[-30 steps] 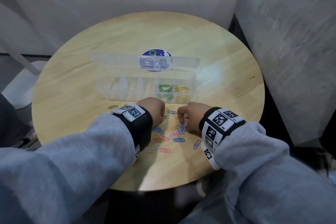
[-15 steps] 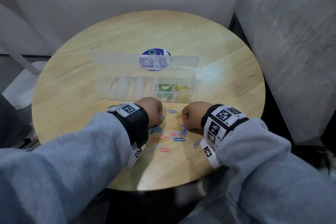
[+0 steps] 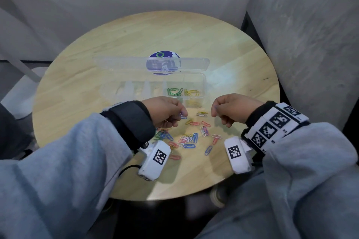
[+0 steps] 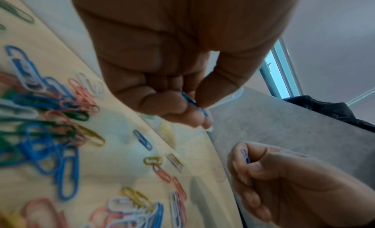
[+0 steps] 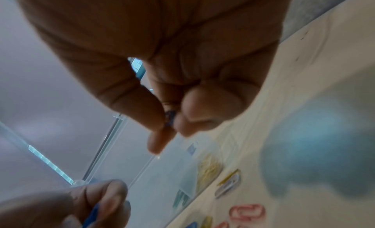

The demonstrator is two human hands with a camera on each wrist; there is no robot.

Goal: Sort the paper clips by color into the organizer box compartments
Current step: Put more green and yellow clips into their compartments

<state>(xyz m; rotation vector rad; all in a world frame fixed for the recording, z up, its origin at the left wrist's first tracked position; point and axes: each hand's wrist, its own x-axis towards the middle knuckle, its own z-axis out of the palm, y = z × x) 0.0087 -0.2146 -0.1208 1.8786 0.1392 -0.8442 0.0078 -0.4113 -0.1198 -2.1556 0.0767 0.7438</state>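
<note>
right hand (image 5: 170, 103) | pinches small clip (image 5: 170, 118), seemingly blue

The clear organizer box (image 3: 155, 91) lies open, with green clips (image 3: 174, 92) and yellow clips (image 3: 191, 92) in its two right parts. Mixed paper clips (image 3: 189, 137) lie in front.

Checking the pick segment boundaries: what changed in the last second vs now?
Both hands came up off the loose pile and moved apart. The left hand now pinches a blue clip; the right hand pinches another blue clip. The organizer box, its green clips and yellow clips, and the table stayed as they were.
</note>
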